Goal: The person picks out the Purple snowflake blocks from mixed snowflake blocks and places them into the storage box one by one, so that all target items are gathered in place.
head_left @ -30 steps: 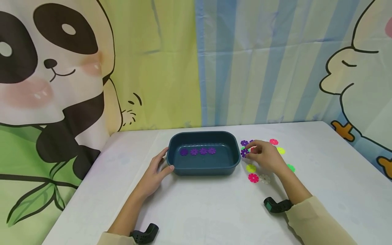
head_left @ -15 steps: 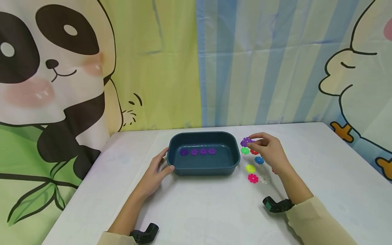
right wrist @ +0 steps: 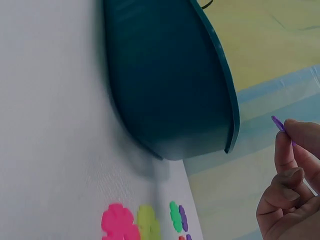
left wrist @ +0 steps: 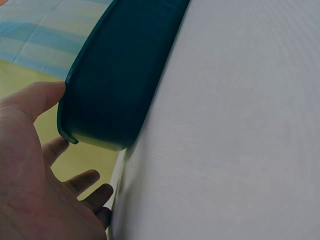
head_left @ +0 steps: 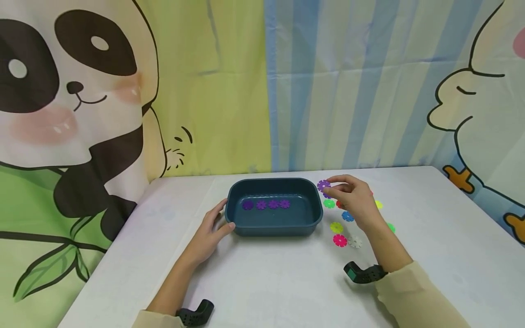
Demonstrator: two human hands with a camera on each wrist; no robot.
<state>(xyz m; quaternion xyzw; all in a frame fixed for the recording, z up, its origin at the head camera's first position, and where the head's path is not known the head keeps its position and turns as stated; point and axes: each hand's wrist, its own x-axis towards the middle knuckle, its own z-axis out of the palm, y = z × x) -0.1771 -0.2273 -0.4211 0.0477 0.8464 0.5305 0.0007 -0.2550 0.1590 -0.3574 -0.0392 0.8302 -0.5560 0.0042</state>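
Note:
My right hand [head_left: 356, 198] pinches a purple snowflake disc [head_left: 322, 184] between thumb and fingertips, raised just beyond the basin's right end. In the right wrist view the pinched disc [right wrist: 278, 124] shows edge-on. A dark teal plastic basin [head_left: 274, 230] stands on the white table, with a row of several purple discs [head_left: 273, 204] on its floor. At the basin's left end is my left hand [head_left: 208, 234], fingers spread, thumb by the front corner. The left wrist view has its thumb [left wrist: 50, 95] touching the rim.
Right of the basin lie loose discs, including a green one [head_left: 329, 203], a blue one [head_left: 347, 216], a yellow one [head_left: 336, 227], a pink one [head_left: 340, 240] and a white one [head_left: 355, 242]. Behind the table [head_left: 279, 282] hangs a printed curtain [head_left: 348, 91].
My right hand has lifted a purple disc from the loose discs and moved it up and slightly left toward the basin. The left hand stays at the basin's left end.

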